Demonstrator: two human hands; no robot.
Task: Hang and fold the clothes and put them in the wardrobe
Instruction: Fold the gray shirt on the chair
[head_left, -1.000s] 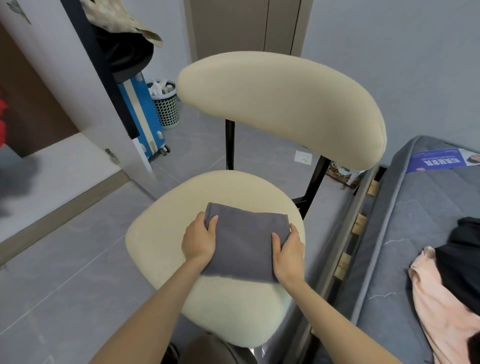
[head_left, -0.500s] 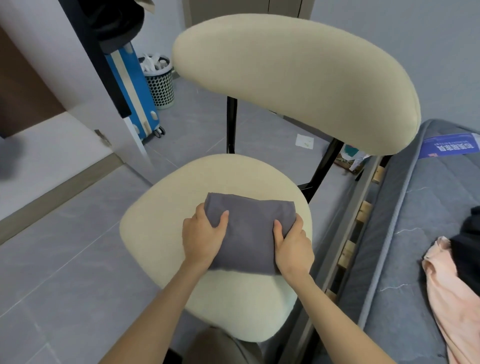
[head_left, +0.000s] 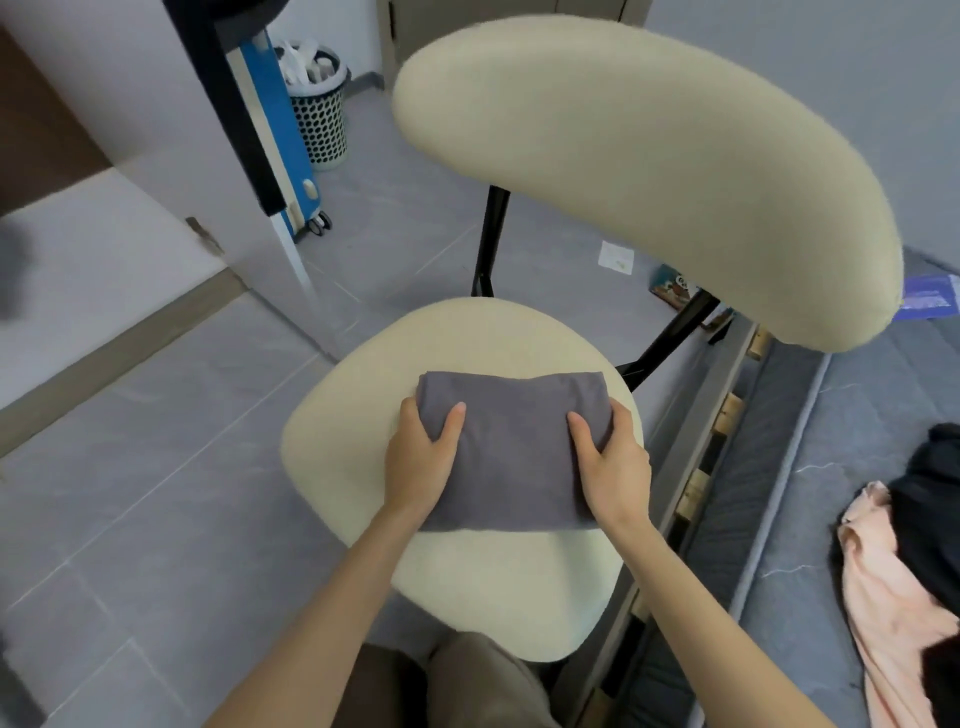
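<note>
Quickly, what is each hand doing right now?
Left hand: grips the folded grey cloth.
Right hand: grips the same cloth.

The left hand (head_left: 423, 462) and the right hand (head_left: 613, 467) are shown bare, the left forearm (head_left: 322, 613) and the right forearm (head_left: 696, 613) are left uncovered down to the lower edge, and drab khaki-brown cloth trousers (head_left: 467, 686) are worn.

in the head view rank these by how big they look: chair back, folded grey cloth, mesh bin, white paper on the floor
1. chair back, though it is nearest the camera, which inflates it
2. folded grey cloth
3. mesh bin, far off and partly hidden
4. white paper
</note>
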